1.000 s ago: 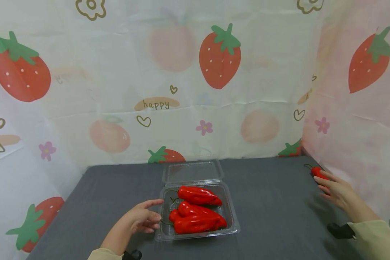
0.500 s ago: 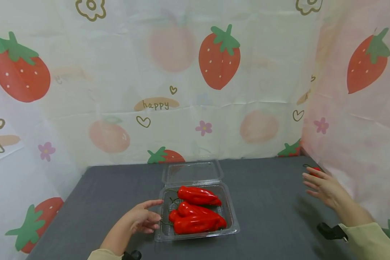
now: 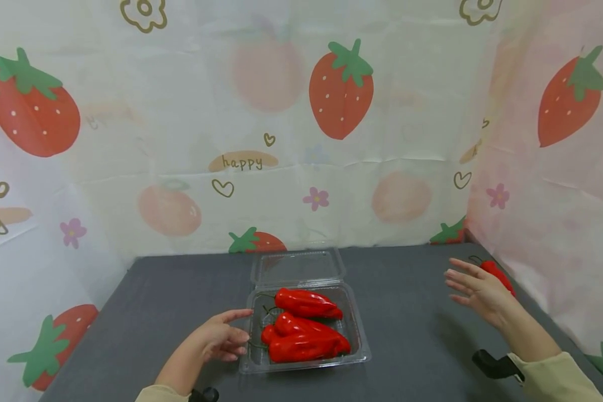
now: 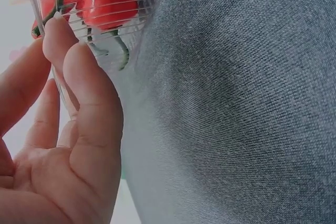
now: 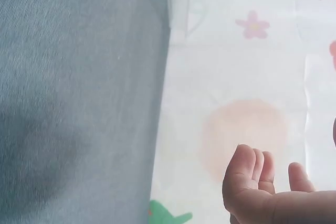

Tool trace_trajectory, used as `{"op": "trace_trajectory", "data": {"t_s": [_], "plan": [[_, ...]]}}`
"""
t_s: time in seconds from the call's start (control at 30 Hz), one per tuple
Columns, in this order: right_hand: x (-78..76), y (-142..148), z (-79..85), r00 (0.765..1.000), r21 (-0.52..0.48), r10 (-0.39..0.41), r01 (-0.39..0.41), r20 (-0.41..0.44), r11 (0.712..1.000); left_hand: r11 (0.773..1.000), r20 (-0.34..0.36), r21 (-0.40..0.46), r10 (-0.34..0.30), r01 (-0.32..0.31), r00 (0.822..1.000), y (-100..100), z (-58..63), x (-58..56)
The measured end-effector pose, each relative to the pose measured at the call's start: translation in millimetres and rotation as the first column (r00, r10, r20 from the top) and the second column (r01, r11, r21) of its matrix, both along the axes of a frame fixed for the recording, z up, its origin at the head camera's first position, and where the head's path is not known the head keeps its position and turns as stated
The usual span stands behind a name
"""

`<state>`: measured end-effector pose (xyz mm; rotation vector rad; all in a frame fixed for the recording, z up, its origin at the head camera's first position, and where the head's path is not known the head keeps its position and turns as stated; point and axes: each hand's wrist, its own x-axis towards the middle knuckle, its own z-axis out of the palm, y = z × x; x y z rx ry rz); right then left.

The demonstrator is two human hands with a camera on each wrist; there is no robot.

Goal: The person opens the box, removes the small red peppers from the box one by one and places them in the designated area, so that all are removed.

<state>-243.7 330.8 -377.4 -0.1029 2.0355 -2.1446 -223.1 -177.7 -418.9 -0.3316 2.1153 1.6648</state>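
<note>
Several glossy red peppers [image 3: 309,301] with green stems lie in a clear plastic clamshell box [image 3: 358,324] at the middle of the grey table. My left hand [image 3: 221,338] is at the box's left wall, one finger stretched to its rim and the others loosely bent. In the left wrist view, fingertips [image 4: 59,30] touch the edge of the box. On the right, my right hand [image 3: 484,293] hovers over the table, fingers spread and holding nothing. Just beyond it, a single red pepper [image 3: 499,275] lies near the right wall, partly covered by the hand.
The box's lid [image 3: 298,267] lies folded back toward the rear wall. Cloth curtains [image 3: 407,128] printed with strawberries stand behind the table and along both sides. A black strap piece [image 3: 494,365] sticks out at the right wrist.
My right hand has moved left from over the lone pepper at the right, uncovering more of it. The left hand and the box have stayed put.
</note>
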Motion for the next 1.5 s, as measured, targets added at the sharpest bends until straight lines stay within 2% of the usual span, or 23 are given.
{"op": "trace_trajectory", "data": {"t_s": [0.4,0.73,0.93,1.5], "plan": [[6.2,-27,-6.8,0.999,0.003,0.035,-0.035,0.002,0.999,1.000,0.003,-0.007,-0.007,0.007,1.000,0,-0.8,1.2],[8.5,-45,-1.1,0.995,-0.054,0.095,-0.094,0.004,0.994,1.000,-0.003,-0.009,0.000,0.000,1.000,0,0.5,0.0],[10.0,-56,0.6,0.993,-0.031,0.116,-0.116,0.001,0.993,1.000,-0.001,-0.013,-0.001,0.001,1.000,1,1.3,-1.6],[18.2,-90,-14.6,0.959,-0.029,0.280,-0.282,-0.051,0.959,1.000,0.033,-0.006,-0.014,0.014,0.999,-2,1.4,-1.7]]}}
